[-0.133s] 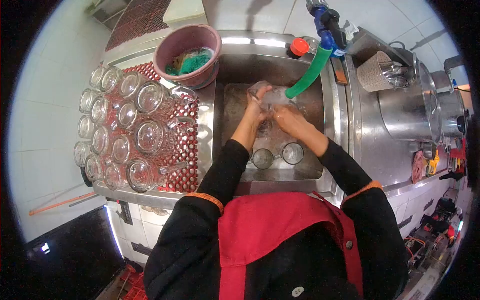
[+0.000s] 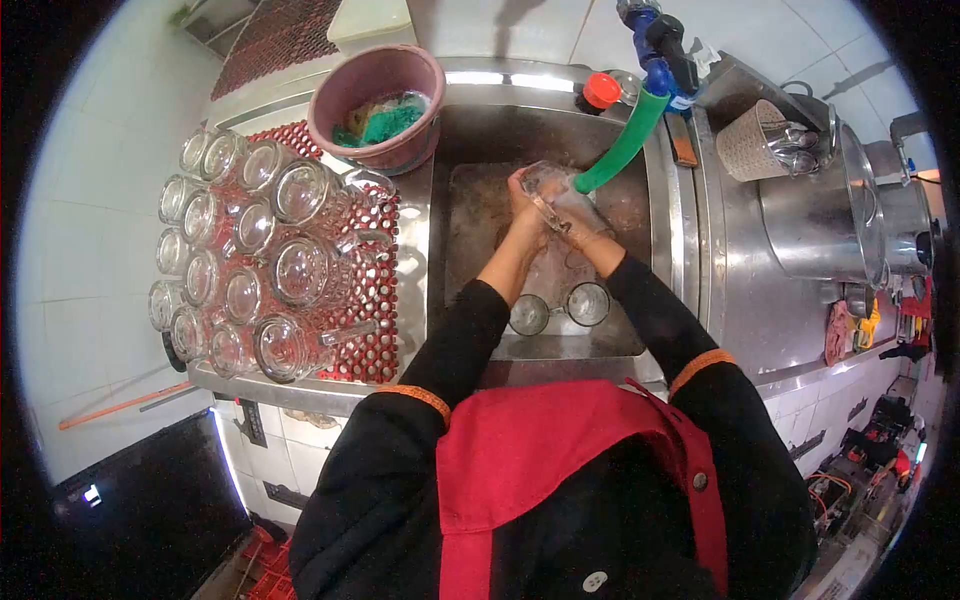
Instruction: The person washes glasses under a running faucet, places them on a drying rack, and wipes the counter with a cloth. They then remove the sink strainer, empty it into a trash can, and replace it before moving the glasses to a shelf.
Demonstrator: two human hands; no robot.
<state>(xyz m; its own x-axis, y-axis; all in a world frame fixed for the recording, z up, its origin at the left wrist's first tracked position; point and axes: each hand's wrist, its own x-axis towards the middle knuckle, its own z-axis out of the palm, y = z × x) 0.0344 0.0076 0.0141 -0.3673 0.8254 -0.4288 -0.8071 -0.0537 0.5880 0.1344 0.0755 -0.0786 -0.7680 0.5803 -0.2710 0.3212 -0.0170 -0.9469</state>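
Observation:
Over the metal sink (image 2: 470, 290), a clear glass mug (image 2: 548, 186) sits in my hands, right by the mouth of a green hose (image 2: 628, 145). My left hand (image 2: 524, 208) is closed round the mug's left side. On its right side my right hand (image 2: 580, 228) grips it, with its fingers partly hidden behind the wet glass. Two more glass mugs stand at the sink's near end, a left one (image 2: 529, 315) and a right one (image 2: 587, 304).
Several upside-down glass mugs (image 2: 300, 270) cover a red mat (image 2: 372, 340) on the left. Behind them stands a pink bucket (image 2: 330, 95) with a green scrubber (image 2: 392, 124). To the right are a cutlery basket (image 2: 745, 145) and a large metal pot (image 2: 810, 220).
The mug has turned in my hands and shows more clearly under the hose. My right hand and forearm have moved left, closer to my left hand.

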